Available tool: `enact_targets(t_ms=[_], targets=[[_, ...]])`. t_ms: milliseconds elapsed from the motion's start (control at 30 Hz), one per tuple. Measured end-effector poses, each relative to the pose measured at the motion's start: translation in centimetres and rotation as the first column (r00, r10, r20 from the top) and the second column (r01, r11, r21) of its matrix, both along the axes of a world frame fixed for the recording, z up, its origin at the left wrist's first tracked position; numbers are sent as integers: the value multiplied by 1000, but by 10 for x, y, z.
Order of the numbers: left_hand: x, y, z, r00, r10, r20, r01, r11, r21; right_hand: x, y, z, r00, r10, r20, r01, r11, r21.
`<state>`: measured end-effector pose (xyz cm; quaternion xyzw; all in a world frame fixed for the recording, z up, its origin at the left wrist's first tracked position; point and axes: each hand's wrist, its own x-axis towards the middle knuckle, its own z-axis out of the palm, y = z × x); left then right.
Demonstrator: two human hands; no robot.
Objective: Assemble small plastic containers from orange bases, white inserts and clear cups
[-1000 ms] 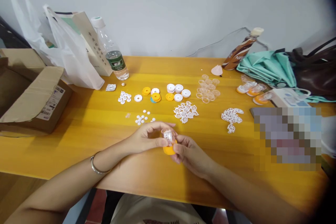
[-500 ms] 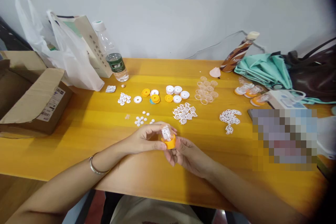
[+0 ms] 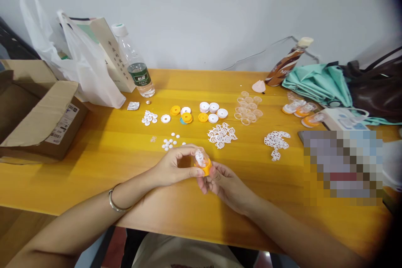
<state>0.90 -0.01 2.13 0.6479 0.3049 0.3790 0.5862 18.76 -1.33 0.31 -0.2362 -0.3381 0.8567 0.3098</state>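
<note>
One clear-domed capsule (image 3: 199,157) held above the near part of the table (image 3: 282,184)

The capsule is near the middle of the view, slightly tilted, its orange base (image 3: 206,171) lowest and a white insert (image 3: 199,159) showing through the dome. The left hand (image 3: 174,166) grips it from the left, thumb against the base and forefinger arched behind the dome. The right hand (image 3: 226,182) grasps it from the other side, thumb at the base's right edge and the other fingers curled below; whether those lower fingertips touch it cannot be told. A metal bracelet (image 3: 112,201) circles the left wrist.

Loose parts lie in groups beyond the hands. On the left are small white caps (image 3: 147,118), with white discs (image 3: 167,145) nearer the person and tiny pale rings (image 3: 153,138) just beside the discs. Orange and white rings (image 3: 186,117) form clusters in the middle, a blue one partly under an orange one. White cut-out pieces (image 3: 220,135) are heaped in front of them, and a second heap (image 3: 276,139) lies farther right. Clear cups (image 3: 246,121) sit behind and between the two heaps. Three orange-based capsules (image 3: 304,111) lie at the right, near a mint-green folded cloth (image 3: 315,86). A water bottle (image 3: 140,75) is at the back left, and an open cardboard box (image 3: 67,134) at the far left
</note>
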Motion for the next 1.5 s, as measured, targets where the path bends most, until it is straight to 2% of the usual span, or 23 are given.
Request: enact_targets(t_ms=[233,400,533,700,933,1067,1167,1233,1333,1400,1500], targets=[[-1,-1,-2,997,63,-44,-61,997,45,0,1,0,1000,-18,7,18,998,67],[1,-1,-1,1000,-11,8,11,1000,-21,-1,0,-4,1000,-27,5,27,997,72],[1,-2,1,1000,-22,8,22,1000,-7,-3,-3,-6,1000,-7,-16,8,998,62],[1,-3,5,998,-41,46,42,999,-26,-3,-5,-8,998,16,-67,-16,1000,11],[2,-3,4,996,-57,76,60,997,-41,-1,-3,-8,982,133,-136,-142,988,-65],[0,-2,3,997,-71,40,73,996,-54,-1,-1,-7,986,99,-132,-114,988,-107],[-1,-3,-2,998,-50,26,52,994,-99,-1,1,-4,993,22,-119,-45,979,-197],[-2,-3,-5,1000,-9,11,9,998,-68,0,3,-2,994,-28,-105,1,969,-248],[-3,-5,-8,997,53,-62,-49,997,62,1,6,-1,993,-71,-97,45,968,-246],[-3,-7,-8,988,82,-128,-63,986,152,2,6,-1,995,-59,-82,41,978,-203],[-1,-9,-8,970,121,-210,-63,963,264,1,7,-2,999,-46,10,47,996,-75]])
